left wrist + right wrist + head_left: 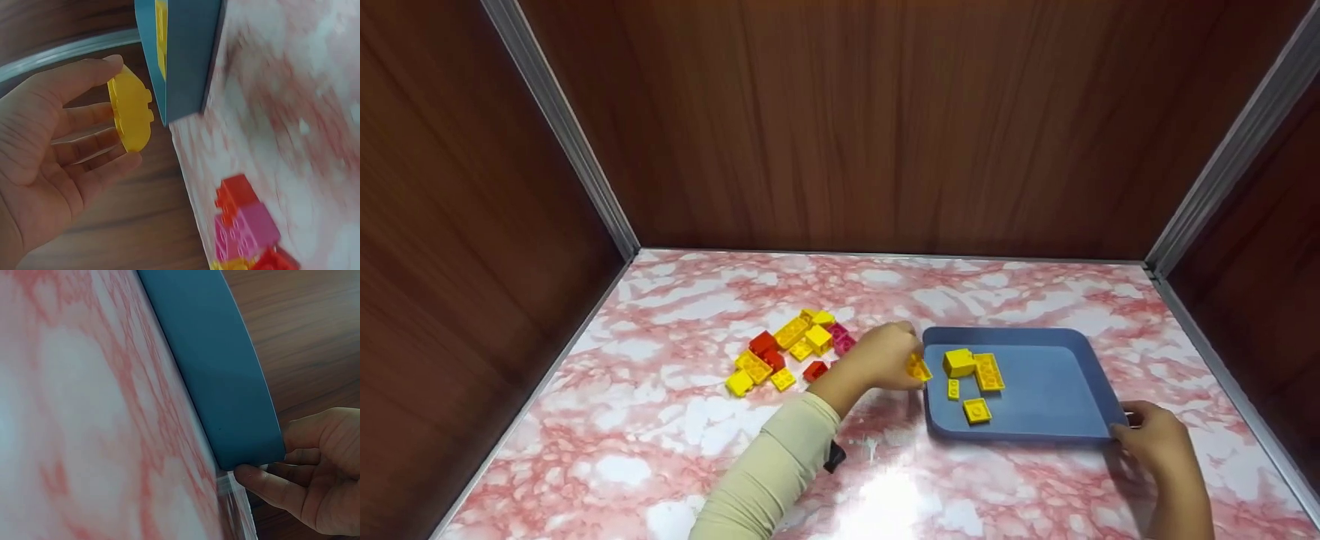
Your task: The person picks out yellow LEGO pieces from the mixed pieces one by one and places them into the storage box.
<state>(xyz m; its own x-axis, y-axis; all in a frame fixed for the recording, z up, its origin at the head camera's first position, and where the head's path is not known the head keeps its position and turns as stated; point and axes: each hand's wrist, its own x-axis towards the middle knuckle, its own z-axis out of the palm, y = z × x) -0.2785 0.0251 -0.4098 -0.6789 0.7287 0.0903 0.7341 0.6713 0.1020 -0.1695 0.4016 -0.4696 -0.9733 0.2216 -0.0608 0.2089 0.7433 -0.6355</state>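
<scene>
My left hand (886, 355) pinches a yellow toy brick (130, 109) between thumb and fingers, just outside the left rim of a blue-grey tray (1046, 390). The brick has rounded ends and studs on one side in the left wrist view. Inside the tray, toward its left, lie several yellow bricks, among them a square one (977, 411) and a long one (988, 372). At the tray's near right corner my right hand (1159, 435) holds the wall, its thumb and fingers around the corner in the right wrist view.
Left of the tray lies a loose pile of yellow, red and pink bricks, including a red brick (763, 343) and a pink brick (259, 230). My left forearm crosses in front of it. Brown wood-grain panels (885, 127) enclose the marbled red-and-white table (660, 427).
</scene>
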